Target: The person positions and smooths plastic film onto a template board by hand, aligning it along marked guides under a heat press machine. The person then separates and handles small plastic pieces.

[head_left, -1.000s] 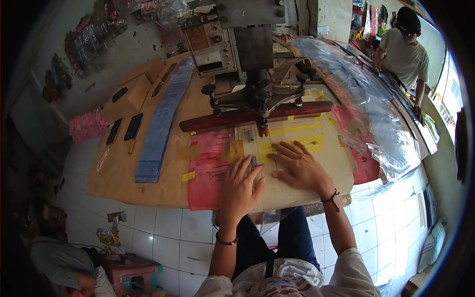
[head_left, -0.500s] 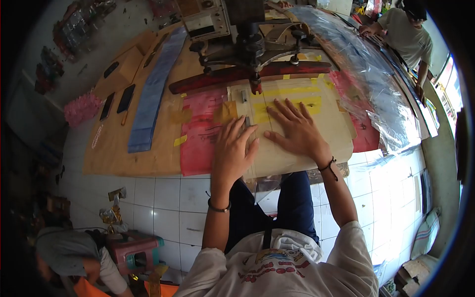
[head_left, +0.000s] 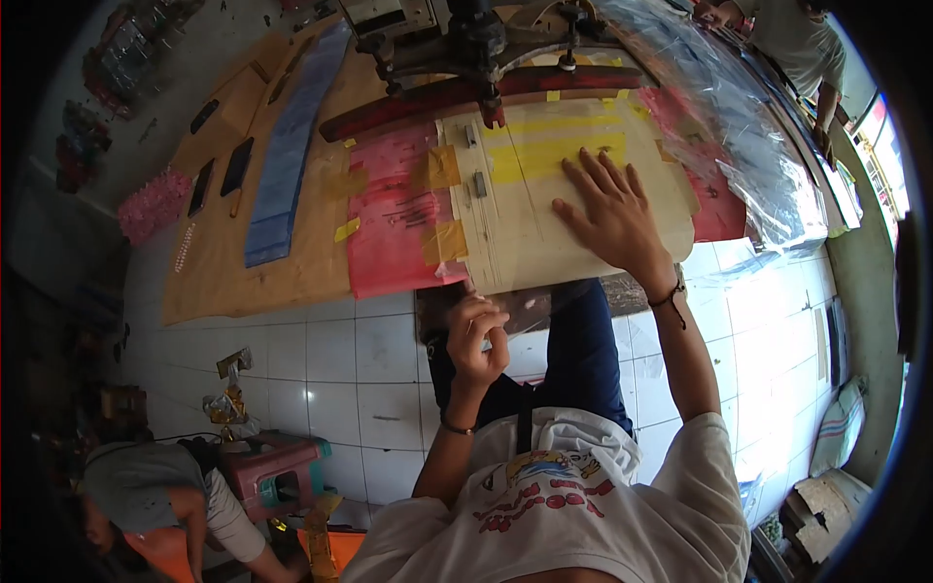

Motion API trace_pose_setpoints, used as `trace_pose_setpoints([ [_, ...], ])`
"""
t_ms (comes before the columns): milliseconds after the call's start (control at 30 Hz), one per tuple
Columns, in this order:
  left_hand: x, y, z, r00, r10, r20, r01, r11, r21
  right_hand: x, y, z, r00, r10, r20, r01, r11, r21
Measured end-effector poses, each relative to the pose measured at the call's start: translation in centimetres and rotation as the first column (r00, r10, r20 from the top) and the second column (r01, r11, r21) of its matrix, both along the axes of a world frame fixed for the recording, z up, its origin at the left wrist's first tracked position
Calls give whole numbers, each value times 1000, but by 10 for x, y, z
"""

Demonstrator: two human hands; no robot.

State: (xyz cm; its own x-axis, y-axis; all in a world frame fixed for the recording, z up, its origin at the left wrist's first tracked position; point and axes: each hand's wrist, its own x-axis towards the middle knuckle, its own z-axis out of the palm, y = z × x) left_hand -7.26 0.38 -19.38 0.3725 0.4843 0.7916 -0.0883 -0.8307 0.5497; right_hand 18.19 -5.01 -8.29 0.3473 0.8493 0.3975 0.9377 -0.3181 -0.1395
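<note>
My right hand lies flat on a cream sheet, fingers spread, just below a yellow strip. At the table's front edge is my left hand, its fingers curled in and the index finger close to the sheet's lower left corner. Whatever those fingers hold, if anything, is hidden. Two small metal blocks sit along the sheet's left side; the nearer metal block is clear of both hands. Left of the cream sheet is a red sheet with brown tape patches across the join.
A dark machine head with a curved red bar overhangs the work. Phones and a blue strip lie left; clear plastic sheeting lies right. One person stands at upper right, another person bends at lower left.
My left hand has come off the sheet, down to the table's front edge, and its fingers have curled. My right hand stays flat on the sheet. The whole view has shifted slightly.
</note>
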Motion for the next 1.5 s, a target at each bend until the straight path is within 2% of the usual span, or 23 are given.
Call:
trace_pose_setpoints([
  [67,-1,-22,-47,994,78,-78,-95,964,-247,-1,-11,1,999,6,32,-6,1000,8],
  [133,0,-33,-98,952,176,-251,-286,799,-528,0,-20,0,999,27,38,-28,999,32],
  [167,-5,-26,-163,981,37,-192,-179,559,-810,2,-22,-1,998,33,54,-35,999,42],
  [200,-5,-26,-167,996,-17,-93,-88,188,-978,3,-22,0,998,34,58,-36,999,35],
  [233,-3,-23,-168,999,-25,21,15,-218,-976,4,-22,1,997,37,62,-38,999,29],
  [267,-2,-20,-168,992,15,126,111,-587,-802,4,-23,2,997,40,65,-42,999,20],
  [300,-3,-12,-166,873,-96,479,301,-668,-681,5,-23,2,997,39,67,-40,999,21],
  [400,41,-8,-153,763,-8,646,499,-628,-597,3,-20,2,997,38,64,-40,999,25],
  [500,75,21,-268,857,-92,507,483,-200,-852,4,-19,6,998,32,56,-33,999,19],
  [600,56,48,-257,742,233,629,665,-134,-735,5,-19,8,998,31,56,-33,999,19],
  [667,20,60,-214,612,343,713,773,-69,-631,5,-20,9,998,40,45,-41,999,10],
  [733,-45,62,-197,580,442,684,768,-15,-641,4,-21,7,998,31,46,-31,1000,3],
  [800,-115,69,-196,596,435,675,702,126,-701,3,-19,12,998,46,33,-46,999,-3],
  [867,-165,55,-131,616,436,656,607,268,-748,4,-18,7,998,23,66,-23,1000,-1],
  [933,-221,50,-105,570,473,671,564,369,-739,4,-17,6,997,26,68,-26,1000,-6],
  [1000,-258,50,-83,444,555,703,508,491,-708,4,-18,5,998,25,57,-24,1000,-3],
  [1033,-286,54,-96,500,472,726,465,561,-685,4,-17,4,998,22,55,-22,1000,1],
  [1133,-304,58,-79,540,548,639,260,613,-746,5,-16,2,997,31,69,-32,999,10],
  [1267,-277,67,-73,790,562,243,29,362,-932,4,-18,3,998,30,61,-30,999,11],
  [1333,-251,78,-112,932,305,-193,-239,123,-963,2,-17,4,998,22,56,-23,1000,15],
  [1367,-227,78,-126,941,167,-294,-312,90,-946,2,-18,4,998,22,62,-23,999,23],
  [1433,-172,77,-156,856,-58,-514,-507,101,-856,2,-18,4,998,24,55,-26,999,35],
  [1500,-125,94,-208,772,-72,-632,-592,281,-756,1,-18,6,997,21,70,-23,999,34],
])
